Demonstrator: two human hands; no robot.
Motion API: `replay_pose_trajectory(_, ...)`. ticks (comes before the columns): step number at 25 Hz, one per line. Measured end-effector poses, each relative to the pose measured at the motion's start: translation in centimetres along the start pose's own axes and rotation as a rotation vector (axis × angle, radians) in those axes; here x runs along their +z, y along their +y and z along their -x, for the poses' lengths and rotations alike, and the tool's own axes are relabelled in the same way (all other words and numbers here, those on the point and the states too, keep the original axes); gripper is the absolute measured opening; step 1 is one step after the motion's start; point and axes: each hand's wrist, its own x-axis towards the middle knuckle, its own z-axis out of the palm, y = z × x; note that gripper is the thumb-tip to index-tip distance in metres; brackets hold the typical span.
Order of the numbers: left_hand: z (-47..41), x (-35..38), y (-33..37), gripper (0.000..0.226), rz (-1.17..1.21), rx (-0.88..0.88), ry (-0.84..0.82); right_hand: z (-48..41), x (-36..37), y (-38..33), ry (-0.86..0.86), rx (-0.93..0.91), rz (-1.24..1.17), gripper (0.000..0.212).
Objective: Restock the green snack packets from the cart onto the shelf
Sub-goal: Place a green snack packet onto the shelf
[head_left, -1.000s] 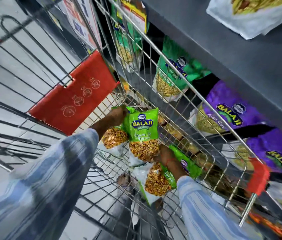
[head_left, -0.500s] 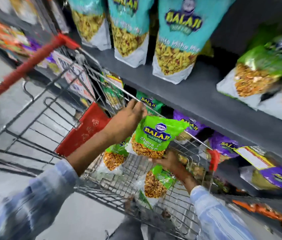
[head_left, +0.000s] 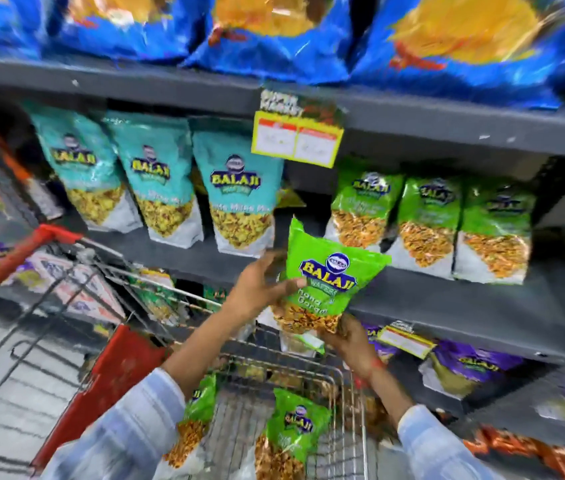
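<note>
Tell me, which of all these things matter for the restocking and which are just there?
Part of the job:
- green packet, held by left hand and right hand
- green packets in the cart
- green row on the shelf
- cart

Just there:
- teal packets
- blue bags
- purple packets
- price tag

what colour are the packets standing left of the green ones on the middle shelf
Teal, with white bases: three teal packets stand left of the green row. Head view, the only one.

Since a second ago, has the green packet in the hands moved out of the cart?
Yes. The held green packet has risen out of the cart basket and now sits level with the shelf edge.
</note>
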Motion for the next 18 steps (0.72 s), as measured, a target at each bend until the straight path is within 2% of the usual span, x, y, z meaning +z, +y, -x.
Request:
replay_pose_trajectory(3,-3.6,2.3,-0.3,0.050,0.007,0.010,-0.035,-2.7,-3.0,-1.9,0.082,0.051,0.022,0.036)
replay_pose_trajectory(9,-11.3,5.3,-0.1,0.058,0.035,-0.068,0.116,-8.4,-7.0,-3.9,0.290,0.022,0.104,0.049)
replay_pose_trajectory(12,-13.9,6.2,-1.5,0.062,0.062,-0.127,0.149,-10.4,-7.1,-3.7,0.310,0.056,0.175,0.051)
replay_pose_trajectory(18,-16.1,5.4,-3.5,0.051,0.033,-0.133,0.257,-12.6,-6.1,-3.3,0.297,0.059,0.364,0.056)
